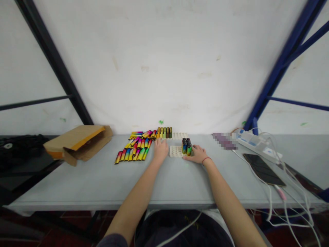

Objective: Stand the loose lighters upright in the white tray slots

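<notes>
My left hand [161,150] lies palm down by the right end of a spread of shiny rainbow-coloured metallic tubes [135,149]. Its fingers point forward, look slightly apart, and have their tips partly hidden. A white tray [176,151] with round holes sits between my hands. Upright dark-topped rainbow tubes [186,146] fill the tray's right part, while holes show on its left. My right hand [197,154] curls around the tray's right end, thumb along the front and fingers beside the tubes. Behind, gold-topped tubes [164,132] stand in the left part of a second white tray [181,135].
An open cardboard box [79,140] lies at the left of the grey table [102,187]. On the right are a phone [263,168], a white power strip [259,144], loose white cables [269,199] and a blurred purple item [224,140]. A wall stands behind, with a blue post [277,68] at the right.
</notes>
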`<state>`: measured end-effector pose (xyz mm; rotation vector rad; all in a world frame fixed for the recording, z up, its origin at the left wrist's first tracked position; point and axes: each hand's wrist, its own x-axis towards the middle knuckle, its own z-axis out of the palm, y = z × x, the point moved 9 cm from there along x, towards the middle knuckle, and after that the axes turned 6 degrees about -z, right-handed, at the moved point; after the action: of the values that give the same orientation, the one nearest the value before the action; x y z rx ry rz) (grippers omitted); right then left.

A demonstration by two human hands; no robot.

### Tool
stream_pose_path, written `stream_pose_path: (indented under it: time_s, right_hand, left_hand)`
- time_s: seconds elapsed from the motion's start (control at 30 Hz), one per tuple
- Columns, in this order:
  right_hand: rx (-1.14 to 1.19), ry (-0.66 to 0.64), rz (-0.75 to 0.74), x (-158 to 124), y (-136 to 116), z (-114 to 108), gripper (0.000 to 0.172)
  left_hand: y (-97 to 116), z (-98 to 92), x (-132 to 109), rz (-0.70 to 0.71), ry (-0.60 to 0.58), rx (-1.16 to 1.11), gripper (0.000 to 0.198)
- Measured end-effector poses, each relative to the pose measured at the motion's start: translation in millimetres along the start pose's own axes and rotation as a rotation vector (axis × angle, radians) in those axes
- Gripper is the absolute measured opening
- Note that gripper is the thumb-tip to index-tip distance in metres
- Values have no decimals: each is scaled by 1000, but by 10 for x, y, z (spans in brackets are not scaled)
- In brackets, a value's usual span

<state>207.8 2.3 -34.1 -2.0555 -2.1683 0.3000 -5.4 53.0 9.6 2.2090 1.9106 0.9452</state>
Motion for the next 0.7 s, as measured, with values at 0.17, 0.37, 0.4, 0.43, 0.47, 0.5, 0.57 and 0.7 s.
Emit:
stream_pose_path:
  time_s: [0.17, 0.37, 0.4, 0.43, 0.47, 0.5, 0.57, 0.7]
  right_hand:
    - [1, -8, -4, -15, -15, -14, 89]
    - [0, -6, -7, -11, -9, -8, 87]
    - [0, -8, -8, -8, -7, -5, 87]
    - [0, -8, -9, -6, -5, -3, 87]
    - [0, -7, -9, -4, -3, -4, 87]
    - [0, -6, -9, -3, -2, -5, 87]
    - [-1, -7, -7, -5, -4, -7, 87]
    - [-3, -10, 1, -17, -12, -19, 90]
  left_hand:
    - [-316, 63, 82, -77, -133, 183, 39]
    - [-386, -98, 120, -131, -136, 195, 39]
    - [-404, -134, 119, -151, -116, 203, 39]
    - [-424, -164, 116, -171, -99, 211, 40]
    - [-441, -182, 111, -189, -89, 220, 42]
    - [-455, -187, 105, -202, -89, 231, 44]
    - [-468, -158, 94, -213, -117, 253, 47]
    - [-449, -75, 89, -188, -157, 269, 41]
